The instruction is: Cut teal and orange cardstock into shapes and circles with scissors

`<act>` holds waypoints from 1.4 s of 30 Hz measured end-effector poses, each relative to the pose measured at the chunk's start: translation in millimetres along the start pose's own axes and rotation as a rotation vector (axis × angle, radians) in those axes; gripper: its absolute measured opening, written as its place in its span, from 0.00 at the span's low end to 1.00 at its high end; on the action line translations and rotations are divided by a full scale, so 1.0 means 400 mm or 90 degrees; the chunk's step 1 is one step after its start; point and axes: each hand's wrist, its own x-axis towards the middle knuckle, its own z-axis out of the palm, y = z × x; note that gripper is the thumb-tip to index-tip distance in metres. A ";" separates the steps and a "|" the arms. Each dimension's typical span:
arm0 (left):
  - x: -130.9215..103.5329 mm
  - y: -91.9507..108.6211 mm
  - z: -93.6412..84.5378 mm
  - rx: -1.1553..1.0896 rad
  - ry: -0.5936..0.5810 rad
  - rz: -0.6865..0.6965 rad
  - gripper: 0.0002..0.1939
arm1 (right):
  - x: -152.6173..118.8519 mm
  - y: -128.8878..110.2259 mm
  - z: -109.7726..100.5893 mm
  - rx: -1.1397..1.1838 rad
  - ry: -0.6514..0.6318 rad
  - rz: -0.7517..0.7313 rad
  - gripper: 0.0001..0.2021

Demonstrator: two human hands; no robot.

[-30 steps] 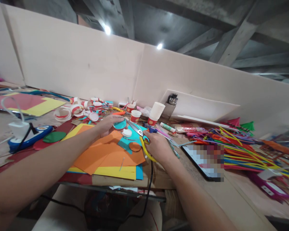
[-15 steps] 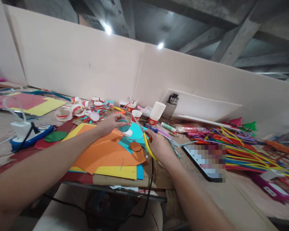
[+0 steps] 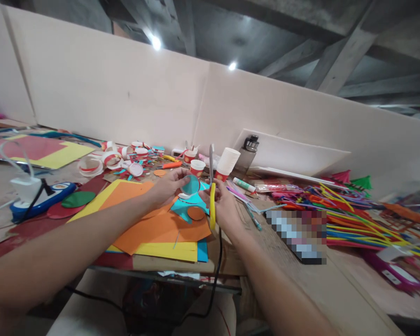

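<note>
My left hand (image 3: 173,185) pinches a teal paper disc (image 3: 191,185) by its left edge. Close beside it on the right, my right hand (image 3: 224,201) is closed around yellow-handled scissors (image 3: 213,205), whose blades point up and away from me. The blades stand just right of the disc, apart from it. Beneath the hands lie cut turquoise paper (image 3: 182,208), an orange paper disc (image 3: 195,213) and overlapping orange sheets (image 3: 143,231) over yellow sheets (image 3: 157,250).
Behind the hands stand a paper cup (image 3: 197,166), a cup stack (image 3: 228,161) and a dark bottle (image 3: 248,153). Cut-up cups (image 3: 112,159) lie at the back left. To the right are a phone (image 3: 297,235) and many pipe cleaners (image 3: 357,231). A power strip (image 3: 44,200) is at left.
The left hand has moved right with the disc, which now faces me more fully. The scissors have turned from slanting left to nearly upright, and the right hand has shifted slightly left.
</note>
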 end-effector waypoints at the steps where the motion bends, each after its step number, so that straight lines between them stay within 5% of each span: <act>1: -0.004 -0.001 0.014 -0.033 0.005 0.001 0.16 | 0.000 -0.004 0.006 0.019 0.007 -0.001 0.23; 5: -0.013 -0.004 0.034 -0.060 -0.007 -0.013 0.16 | 0.000 -0.011 0.010 0.041 0.019 -0.008 0.22; 12: -0.006 -0.018 -0.010 0.196 -0.091 0.064 0.15 | 0.000 -0.014 -0.006 0.022 0.067 -0.027 0.23; 18: -0.030 -0.009 0.012 0.214 -0.136 0.019 0.19 | 0.002 0.007 -0.009 0.008 0.079 -0.046 0.24; 24: -0.032 0.008 0.016 0.233 -0.113 -0.038 0.13 | 0.004 0.026 -0.016 -0.049 0.071 -0.098 0.21; 30: -0.028 0.003 0.009 0.260 -0.167 -0.069 0.11 | 0.000 0.024 -0.017 -0.064 0.029 -0.083 0.22; 38: -0.035 0.022 0.013 0.309 -0.037 0.053 0.09 | -0.019 -0.022 -0.029 -0.141 -0.013 -0.078 0.18; 42: -0.035 0.034 0.000 0.367 -0.010 0.142 0.07 | -0.024 -0.027 -0.046 -0.308 -0.069 -0.017 0.17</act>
